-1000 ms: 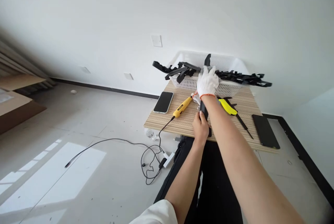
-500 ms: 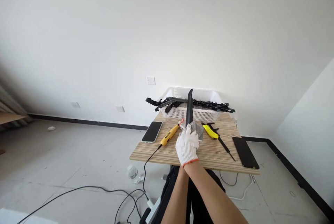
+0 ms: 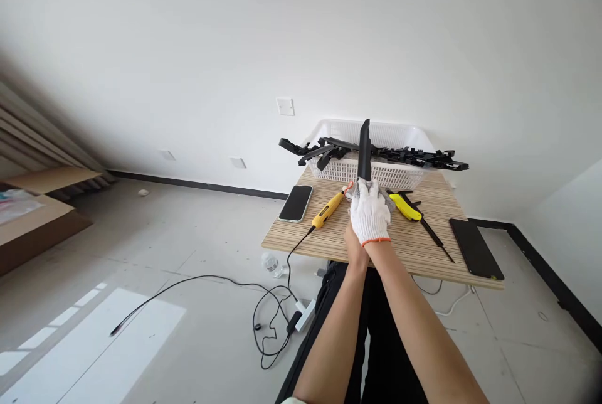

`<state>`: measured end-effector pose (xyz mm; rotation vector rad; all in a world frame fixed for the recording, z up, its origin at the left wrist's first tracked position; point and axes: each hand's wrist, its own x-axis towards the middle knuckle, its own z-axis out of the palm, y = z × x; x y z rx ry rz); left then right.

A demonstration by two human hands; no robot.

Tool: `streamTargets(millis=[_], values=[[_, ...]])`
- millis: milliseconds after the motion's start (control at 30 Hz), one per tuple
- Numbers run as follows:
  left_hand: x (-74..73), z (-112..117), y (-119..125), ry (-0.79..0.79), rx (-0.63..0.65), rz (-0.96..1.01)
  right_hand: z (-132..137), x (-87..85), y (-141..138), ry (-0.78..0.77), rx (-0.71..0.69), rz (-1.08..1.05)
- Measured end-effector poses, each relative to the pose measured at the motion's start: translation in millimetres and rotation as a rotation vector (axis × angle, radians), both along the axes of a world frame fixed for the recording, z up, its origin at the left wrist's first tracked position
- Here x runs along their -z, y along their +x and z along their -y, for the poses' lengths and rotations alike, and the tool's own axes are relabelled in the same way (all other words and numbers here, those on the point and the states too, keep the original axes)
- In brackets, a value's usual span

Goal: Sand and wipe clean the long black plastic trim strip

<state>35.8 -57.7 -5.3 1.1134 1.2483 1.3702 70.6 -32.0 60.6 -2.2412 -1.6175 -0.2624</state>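
Observation:
My right hand (image 3: 369, 214), in a white knit glove, is closed around a long black plastic strip (image 3: 364, 150) together with a bit of grey material. The strip points away from me toward the white basket (image 3: 376, 172). My bare left hand (image 3: 353, 247) sits just behind and under the gloved hand, gripping the strip's near end; its fingers are mostly hidden. Both hands hover over the middle of the wooden table (image 3: 329, 234).
The basket holds several more black plastic strips (image 3: 414, 156) that stick out over its sides. On the table lie a phone (image 3: 296, 202), a yellow corded tool (image 3: 328, 209), a yellow-handled cutter (image 3: 407, 206), a thin black rod (image 3: 435, 236) and a dark tablet (image 3: 476, 248). Cables (image 3: 263, 310) and a bottle (image 3: 271, 263) lie on the floor.
The gloved right hand slid back along the strip from the basket end toward me, then settled mid-strip. The camera view swung up and came back down.

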Motion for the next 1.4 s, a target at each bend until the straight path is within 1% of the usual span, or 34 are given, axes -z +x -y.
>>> streamTargets(millis=[133,267,367,467,567,700,833,1000,1100,1233,1400], values=[[-0.5,0,2,-0.005,0.010,-0.005,-12,-5.2,5,-0.028,0.017,-0.006],[3.8,-1,2,0.006,0.023,0.020,-20,-3.3,2,-0.031,0.045,0.013],[3.8,-1,2,0.000,0.007,-0.029,-31,-1.4,2,-0.005,0.053,0.032],[1.3,-2,2,0.006,-0.012,-0.111,-49,-2.5,7,0.064,0.068,0.066],[-0.4,-4,3,-0.003,0.014,-0.127,-66,-5.1,14,0.182,0.110,0.086],[-0.5,-5,3,0.001,0.014,-0.105,-75,-9.7,16,0.301,0.146,0.091],[-0.3,-4,5,-0.011,0.020,-0.076,-83,-19.1,16,0.359,0.098,0.070],[2.4,-4,9,-0.024,0.025,-0.041,-103,-30.4,24,0.383,0.031,0.044],[2.7,-4,10,-0.024,0.026,-0.018,-116,-32.6,28,0.389,0.070,-0.010],[0.2,-4,10,-0.026,-0.009,-0.045,-133,-34.2,34,0.324,0.160,-0.103],[0.4,-5,11,-0.030,-0.014,-0.033,-150,-39.3,43,0.243,0.139,-0.133]])
